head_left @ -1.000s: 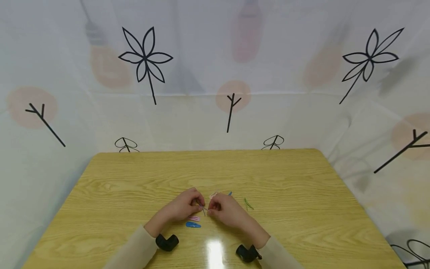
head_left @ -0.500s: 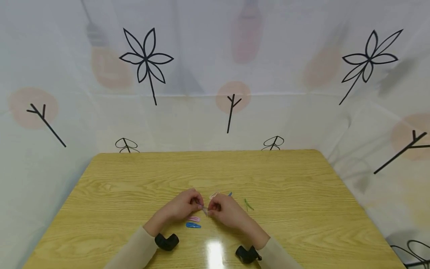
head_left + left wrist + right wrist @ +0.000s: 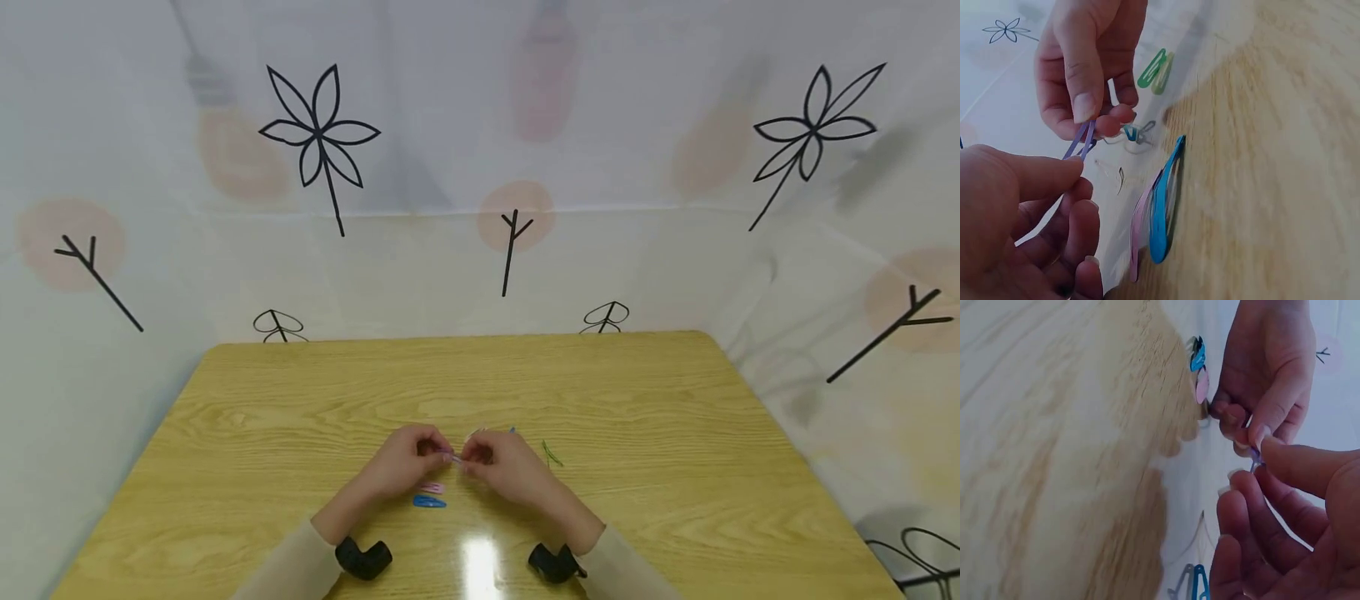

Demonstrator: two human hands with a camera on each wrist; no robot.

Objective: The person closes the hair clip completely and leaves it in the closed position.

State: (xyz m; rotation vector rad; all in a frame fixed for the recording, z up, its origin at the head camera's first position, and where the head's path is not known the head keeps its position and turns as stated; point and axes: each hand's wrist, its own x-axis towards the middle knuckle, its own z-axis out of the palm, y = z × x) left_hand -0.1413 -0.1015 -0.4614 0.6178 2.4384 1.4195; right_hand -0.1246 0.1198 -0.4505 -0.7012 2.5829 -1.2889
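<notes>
A wooden table (image 3: 300, 392) has a cloth (image 3: 420, 275) behind its far edge and beside its left and right edges, printed with black flowers (image 3: 318, 132), twigs (image 3: 508, 259) and pinkish blots (image 3: 491, 218). Well in from both side edges lie a blue clip (image 3: 429, 502) and, just beyond it, a pink clip (image 3: 432, 487); a green clip (image 3: 1150, 69) and a paler one (image 3: 1163, 76) lie nearer the right edge.

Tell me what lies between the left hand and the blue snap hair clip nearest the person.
In the head view, a pink snap hair clip lies between the left hand and that blue clip.
</notes>
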